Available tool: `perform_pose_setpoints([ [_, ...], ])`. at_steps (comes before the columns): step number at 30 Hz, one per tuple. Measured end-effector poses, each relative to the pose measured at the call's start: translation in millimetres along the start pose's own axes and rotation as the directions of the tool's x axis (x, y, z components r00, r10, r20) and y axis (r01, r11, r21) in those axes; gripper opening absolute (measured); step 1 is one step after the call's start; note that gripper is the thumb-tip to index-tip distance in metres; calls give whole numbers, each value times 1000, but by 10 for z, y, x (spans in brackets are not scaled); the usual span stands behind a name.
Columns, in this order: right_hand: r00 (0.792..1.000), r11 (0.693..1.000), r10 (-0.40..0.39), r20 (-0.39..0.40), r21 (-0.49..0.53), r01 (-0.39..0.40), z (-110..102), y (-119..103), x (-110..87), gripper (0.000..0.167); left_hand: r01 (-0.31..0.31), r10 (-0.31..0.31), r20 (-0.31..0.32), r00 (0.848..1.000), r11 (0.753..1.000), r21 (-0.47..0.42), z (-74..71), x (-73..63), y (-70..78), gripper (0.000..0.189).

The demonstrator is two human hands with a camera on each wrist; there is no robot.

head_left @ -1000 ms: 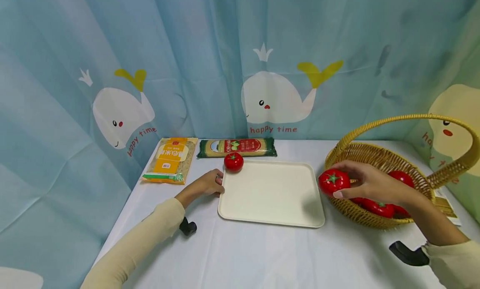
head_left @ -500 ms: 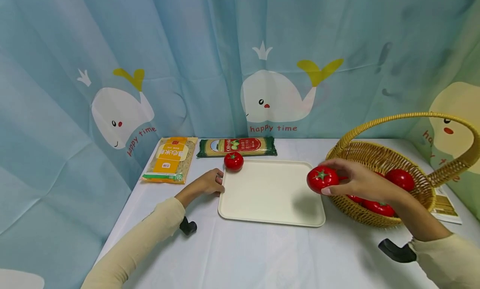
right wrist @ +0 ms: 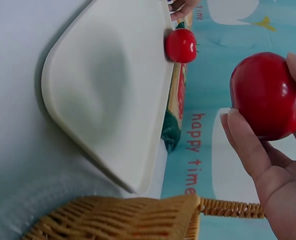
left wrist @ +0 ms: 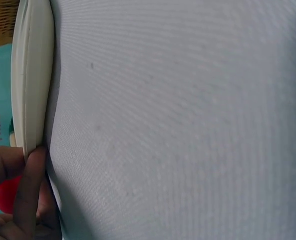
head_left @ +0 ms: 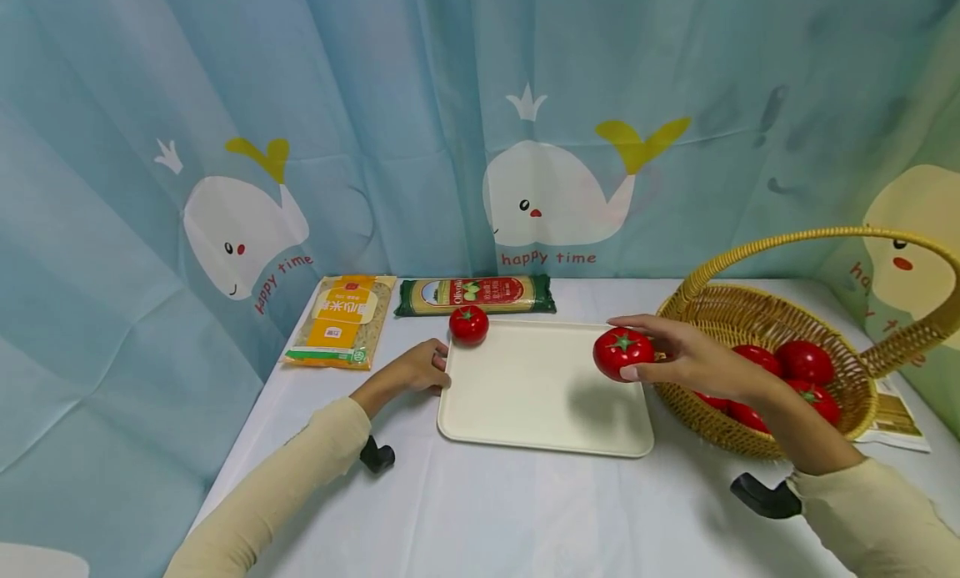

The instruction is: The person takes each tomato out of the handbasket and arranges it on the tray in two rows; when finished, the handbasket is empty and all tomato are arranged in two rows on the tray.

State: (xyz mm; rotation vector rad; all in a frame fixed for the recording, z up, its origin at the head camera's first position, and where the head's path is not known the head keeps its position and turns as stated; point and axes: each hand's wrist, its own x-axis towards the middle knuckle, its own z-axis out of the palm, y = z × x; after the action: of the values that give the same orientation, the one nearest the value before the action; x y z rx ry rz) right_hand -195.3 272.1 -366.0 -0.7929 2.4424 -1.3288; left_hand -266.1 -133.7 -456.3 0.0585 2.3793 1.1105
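Held tomato point(head_left: 623, 353): leftward of the earlier frames, away from the basket point(head_left: 720, 434), now above the right part of the tray point(head_left: 517, 394), right of centre in the head view.
Right hand point(head_left: 693, 357): thumb and fingers pinch the held tomato.
Left hand point(head_left: 420, 366): thumb and finger pinch the tray's left edge.
Handling: glossy, so probably slippery; I'd guess firm and light; best taken round its wide sides, clear of the green top point(head_left: 622, 339).
Left wrist view: the rim pinch shows plainly at lower left; from the head view I can't confirm it.
Right wrist view: bares the tomato's smooth side; only the head view shows its top.
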Motion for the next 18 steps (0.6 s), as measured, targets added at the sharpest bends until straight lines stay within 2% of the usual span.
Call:
perform_pose_setpoints([
  [6,1000,999,24,21,41,-24,73,42,92,63,0,0,1,1000,1000,-8,5,7,-24,51],
  [14,1000,998,-7,-4,56,7,174,108,212,55,-12,12,1,1000,1000,-18,4,10,-27,51],
  [18,1000,998,11,-16,64,-10,207,119,267,55,-12,12,-3,1000,1000,-18,-1,21,-21,52],
])
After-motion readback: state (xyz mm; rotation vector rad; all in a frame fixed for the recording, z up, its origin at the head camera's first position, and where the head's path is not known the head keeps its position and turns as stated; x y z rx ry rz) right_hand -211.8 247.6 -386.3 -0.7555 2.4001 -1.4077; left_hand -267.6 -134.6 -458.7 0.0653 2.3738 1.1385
